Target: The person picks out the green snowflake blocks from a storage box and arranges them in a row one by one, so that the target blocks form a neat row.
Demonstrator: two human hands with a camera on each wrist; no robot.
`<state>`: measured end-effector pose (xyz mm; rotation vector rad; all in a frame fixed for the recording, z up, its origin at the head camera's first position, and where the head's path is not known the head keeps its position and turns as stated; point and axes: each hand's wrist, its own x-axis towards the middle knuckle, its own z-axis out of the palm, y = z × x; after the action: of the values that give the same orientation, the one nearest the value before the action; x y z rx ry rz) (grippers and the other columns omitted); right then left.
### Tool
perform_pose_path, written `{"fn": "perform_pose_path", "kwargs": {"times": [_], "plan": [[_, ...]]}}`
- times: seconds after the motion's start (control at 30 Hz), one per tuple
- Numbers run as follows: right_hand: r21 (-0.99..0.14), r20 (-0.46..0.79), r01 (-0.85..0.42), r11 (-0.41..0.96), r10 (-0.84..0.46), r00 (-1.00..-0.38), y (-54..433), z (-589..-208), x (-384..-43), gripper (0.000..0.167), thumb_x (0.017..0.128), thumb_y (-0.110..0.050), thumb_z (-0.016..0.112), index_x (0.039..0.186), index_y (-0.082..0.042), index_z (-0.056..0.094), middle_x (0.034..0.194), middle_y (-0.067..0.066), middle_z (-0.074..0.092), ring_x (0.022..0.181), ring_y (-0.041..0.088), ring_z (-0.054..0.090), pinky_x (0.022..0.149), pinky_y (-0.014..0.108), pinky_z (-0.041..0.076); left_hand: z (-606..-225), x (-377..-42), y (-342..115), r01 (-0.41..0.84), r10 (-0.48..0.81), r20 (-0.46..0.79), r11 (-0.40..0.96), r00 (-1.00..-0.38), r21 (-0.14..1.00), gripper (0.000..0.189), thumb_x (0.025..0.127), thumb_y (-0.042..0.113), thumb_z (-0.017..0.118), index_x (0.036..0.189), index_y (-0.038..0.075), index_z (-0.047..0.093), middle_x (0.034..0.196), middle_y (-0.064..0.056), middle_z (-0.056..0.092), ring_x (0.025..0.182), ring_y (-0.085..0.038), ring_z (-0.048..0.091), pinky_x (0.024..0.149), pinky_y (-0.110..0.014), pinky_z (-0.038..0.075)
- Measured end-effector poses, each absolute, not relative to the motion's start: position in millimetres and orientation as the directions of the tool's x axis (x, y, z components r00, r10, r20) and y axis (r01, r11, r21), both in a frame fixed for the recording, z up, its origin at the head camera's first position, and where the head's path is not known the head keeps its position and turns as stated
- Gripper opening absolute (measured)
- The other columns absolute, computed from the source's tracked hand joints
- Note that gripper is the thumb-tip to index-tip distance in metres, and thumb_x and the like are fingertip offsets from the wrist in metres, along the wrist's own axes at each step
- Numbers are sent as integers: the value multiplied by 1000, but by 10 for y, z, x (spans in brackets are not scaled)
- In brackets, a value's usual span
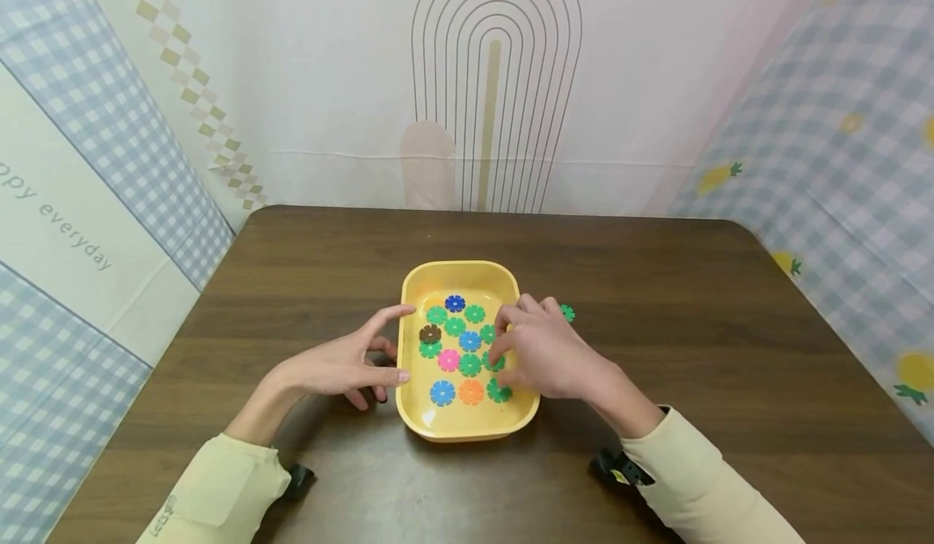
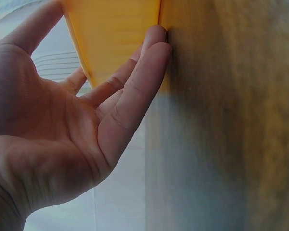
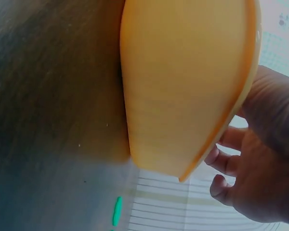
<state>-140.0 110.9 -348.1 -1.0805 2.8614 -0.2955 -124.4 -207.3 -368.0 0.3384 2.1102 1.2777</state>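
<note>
A yellow tray (image 1: 467,428) holds several flower-shaped plastic discs in a single scattered layer, among them a pink disc (image 1: 448,360), an orange disc (image 1: 471,391) and a brown disc (image 1: 430,334). My left hand (image 1: 339,363) rests at the tray's left side, index fingertip and thumb at the rim. In the left wrist view, its other fingers (image 2: 135,91) extend along the outer wall. Reaching over the right rim, my right hand (image 1: 547,349) has its bent, spread fingers and thumb down at the green discs (image 1: 499,391). The hand partly hides that side.
One green disc (image 1: 567,313) lies outside the tray on the brown wooden table (image 1: 657,301), just beyond the right hand. Patterned cloth (image 1: 336,82) hangs behind the table and along both sides.
</note>
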Motion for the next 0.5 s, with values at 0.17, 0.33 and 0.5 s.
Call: {"fn": "perform_pose_path", "kwargs": {"times": [0.17,0.33,0.5], "plan": [[-147,-80,-690,709,-704,-706,1055,-3464,-1403,17,78,-35,94,91,-27,85,98,-7,60,99,19,44,85,43,31,-3679,-1244,-2074,-105,519,-388,491,-762,865,94,99,37,76,165,40,9,137,-21,56,86,-28,70,71,-44,62],[-79,-168,-702,708,-704,-691,980,-3436,-1407,15,80,-32,93,90,-26,84,92,-9,62,95,19,44,87,44,32,-3676,-1243,-2073,-107,518,-388,490,-763,865,94,99,37,76,165,41,9,136,-21,56,86,-27,70,71,-44,62],[-25,-222,-719,695,-705,-673,900,-3433,-1402,16,78,-29,93,86,-24,80,87,-9,63,89,19,45,88,44,33,-3674,-1238,-2076,-107,518,-387,489,-763,866,94,99,36,76,165,40,9,136,-21,56,85,-28,70,70,-44,62]]}}
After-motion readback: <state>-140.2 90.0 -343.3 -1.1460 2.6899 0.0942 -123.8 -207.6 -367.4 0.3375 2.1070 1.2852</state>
